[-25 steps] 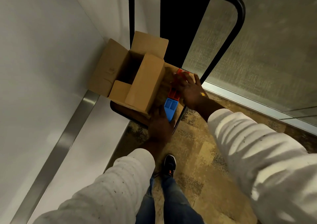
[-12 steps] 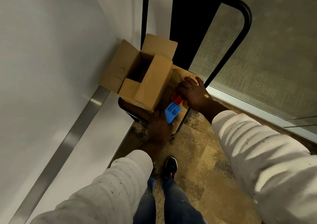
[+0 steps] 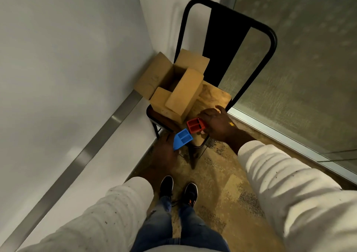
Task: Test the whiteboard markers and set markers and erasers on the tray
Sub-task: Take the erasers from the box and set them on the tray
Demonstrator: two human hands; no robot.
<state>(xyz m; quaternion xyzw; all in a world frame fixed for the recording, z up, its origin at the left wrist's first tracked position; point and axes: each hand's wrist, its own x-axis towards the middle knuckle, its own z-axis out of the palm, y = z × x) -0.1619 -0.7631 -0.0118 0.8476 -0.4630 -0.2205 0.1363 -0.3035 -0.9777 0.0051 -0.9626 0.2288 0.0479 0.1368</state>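
The blue eraser (image 3: 182,138) is held by the left hand (image 3: 164,155) just off the front corner of the chair (image 3: 214,97), hollow side up; the fingers are curled beneath it, though the exact pinch is hidden. The red eraser (image 3: 195,125) is gripped at its right end by the right hand (image 3: 217,124), fingers wrapped over it, at the seat's front edge (whether it is lifted clear of the seat cannot be told). An open box (image 3: 173,89) is stood on the seat behind; the tray (image 3: 92,147), the metal ledge under the whiteboard (image 3: 58,58), is well apart to the left.

The step in hand is judged to be the carrying of both erasers to the tray; it would be done well if each were kept level and firmly held while the body is turned left; the blue one, being nearer, should be set down first; each should be laid flat along the ledge, so that neither overhangs the lip and room is left for markers.
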